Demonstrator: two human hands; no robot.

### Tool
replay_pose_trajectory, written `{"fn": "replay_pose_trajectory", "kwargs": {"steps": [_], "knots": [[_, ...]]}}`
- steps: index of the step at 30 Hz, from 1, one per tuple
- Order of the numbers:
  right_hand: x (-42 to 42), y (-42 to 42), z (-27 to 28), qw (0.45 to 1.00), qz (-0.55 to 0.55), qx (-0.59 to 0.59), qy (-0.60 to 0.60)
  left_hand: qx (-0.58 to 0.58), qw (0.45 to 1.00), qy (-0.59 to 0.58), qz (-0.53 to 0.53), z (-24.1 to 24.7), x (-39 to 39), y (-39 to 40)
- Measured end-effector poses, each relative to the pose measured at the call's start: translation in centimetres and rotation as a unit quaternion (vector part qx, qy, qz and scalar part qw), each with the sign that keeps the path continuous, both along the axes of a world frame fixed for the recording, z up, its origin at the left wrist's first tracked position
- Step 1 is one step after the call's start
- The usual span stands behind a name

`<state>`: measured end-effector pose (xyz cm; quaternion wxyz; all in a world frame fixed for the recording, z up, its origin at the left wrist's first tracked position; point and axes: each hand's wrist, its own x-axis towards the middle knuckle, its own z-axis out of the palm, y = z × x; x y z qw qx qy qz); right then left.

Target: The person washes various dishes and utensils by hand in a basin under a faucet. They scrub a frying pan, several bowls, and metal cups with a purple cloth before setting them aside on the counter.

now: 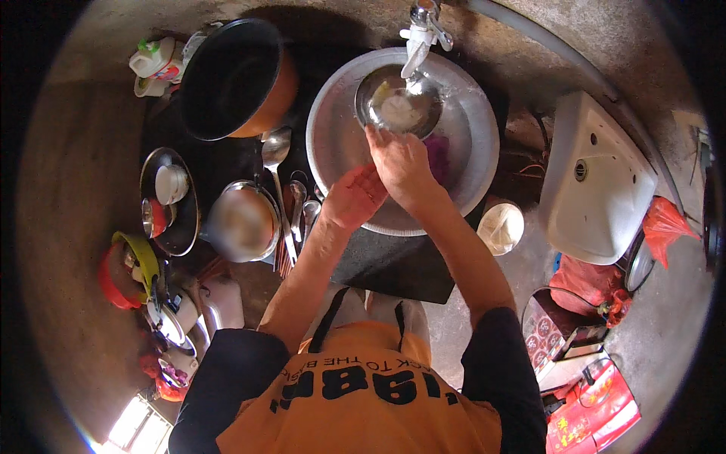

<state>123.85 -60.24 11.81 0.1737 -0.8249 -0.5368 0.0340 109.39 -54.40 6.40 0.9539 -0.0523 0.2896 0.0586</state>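
Observation:
A large aluminium basin (482, 133) sits on the dark worktop. Inside it, a shiny steel bowl (422, 110) stands beneath the tap (420, 34), and water runs from the white spout piece into it. Something pale lies in the bowl. My right hand (400, 167) is over the basin with its fingertips at the bowl's near rim; whether they grip the rim is hidden. My left hand (356, 196) is turned palm up just left of the right hand, with nothing seen in it. Its fingertips are partly covered. A purple thing (438, 156), perhaps cloth, lies in the basin beside my right hand.
A large orange pot (278, 93) stands left of the basin. A ladle (276, 150), spoons and a blurred pan (241, 224) lie nearer. Far left is a frying pan (184, 232) holding small dishes. A white washbasin (595, 215) and a lined bin (502, 227) are at right.

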Motion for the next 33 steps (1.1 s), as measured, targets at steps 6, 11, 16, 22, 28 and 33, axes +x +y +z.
{"fn": "replay_pose_trajectory", "kwargs": {"steps": [6, 11, 16, 22, 28, 33], "knots": [[1.5, -4.1, 1.0, 0.996, -0.022, -0.088, -0.022, 0.011, 0.995, 0.064, 0.077, 1.8, -2.3, 1.1], [3.2, -1.7, 1.9, 0.993, -0.015, -0.096, 0.073, -0.027, 0.987, 0.067, 0.142, 2.7, -4.9, 0.2], [4.5, -6.1, 2.9, 0.542, -0.228, 0.236, 0.774, 0.018, 0.995, -0.004, 0.097, 3.6, -8.0, 0.1], [4.2, -15.0, -10.4, 0.064, -0.164, 0.47, 0.865, 0.004, 0.995, -0.053, 0.083, 7.5, -12.3, 2.5], [-11.7, 0.7, 7.5, 0.594, -0.084, 0.264, 0.755, 0.001, 0.958, 0.01, 0.286, 8.2, -21.6, 7.6], [-26.0, 15.5, 10.5, 0.87, 0.239, -0.028, 0.43, 0.011, 0.881, 0.123, 0.457, 4.8, -35.1, 12.8]]}}
